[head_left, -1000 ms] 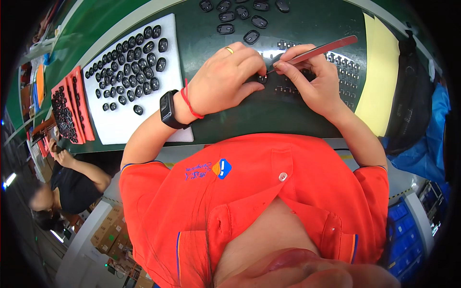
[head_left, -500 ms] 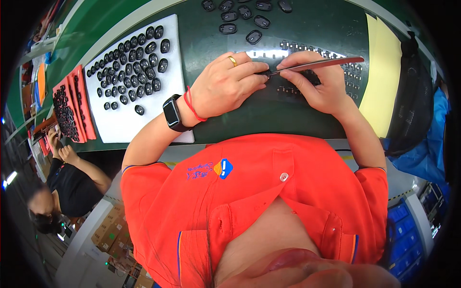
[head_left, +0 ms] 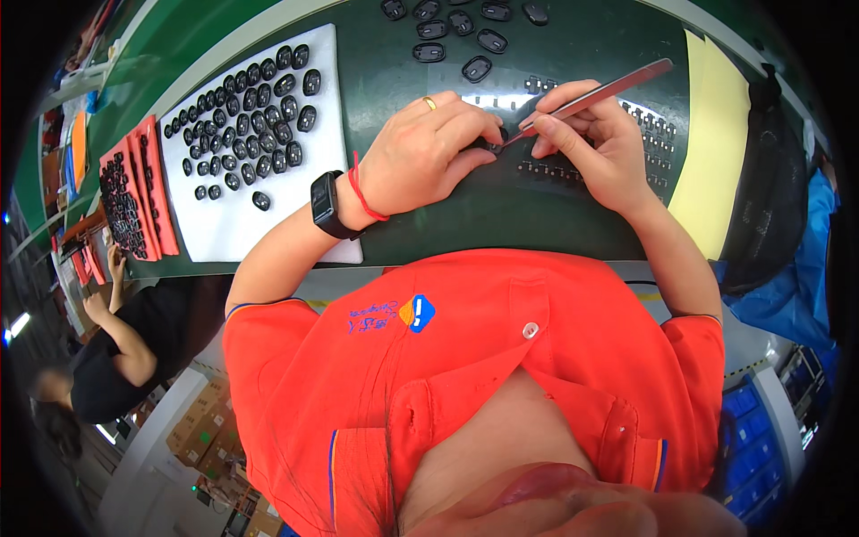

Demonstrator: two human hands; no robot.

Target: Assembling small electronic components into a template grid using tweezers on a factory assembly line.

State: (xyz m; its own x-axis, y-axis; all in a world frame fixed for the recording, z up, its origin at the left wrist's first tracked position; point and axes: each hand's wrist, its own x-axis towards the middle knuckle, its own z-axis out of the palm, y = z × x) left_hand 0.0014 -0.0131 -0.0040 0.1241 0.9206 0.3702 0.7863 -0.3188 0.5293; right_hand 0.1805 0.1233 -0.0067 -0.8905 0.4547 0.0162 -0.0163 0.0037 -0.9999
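Note:
My left hand (head_left: 429, 148) is closed round a small black oval plastic shell (head_left: 490, 143), mostly covered by my fingers. In my right hand (head_left: 595, 143) are tweezers (head_left: 617, 87), pinched between thumb and fingers. Their tip meets the shell beside my left fingertips; whether it grips a small part there I cannot make out. Under and beside my right hand lie rows of small metal-and-black parts (head_left: 658, 134) on the green table mat (head_left: 429, 228). Several loose black oval shells (head_left: 477, 68) lie beyond my hands.
At the left, a white foam sheet (head_left: 215, 237) bears many black oval shells. Red trays (head_left: 161, 215) with dark parts stand past it. Yellow sheets (head_left: 707, 161) and a black mesh bag (head_left: 765, 206) lie at the right. A co-worker in black (head_left: 134, 349) sits at the far left.
My right hand has turned the tweezers more steeply, and their tip has come to the shell in my left hand. The left fingers have curled slightly. The co-worker's arms have shifted.

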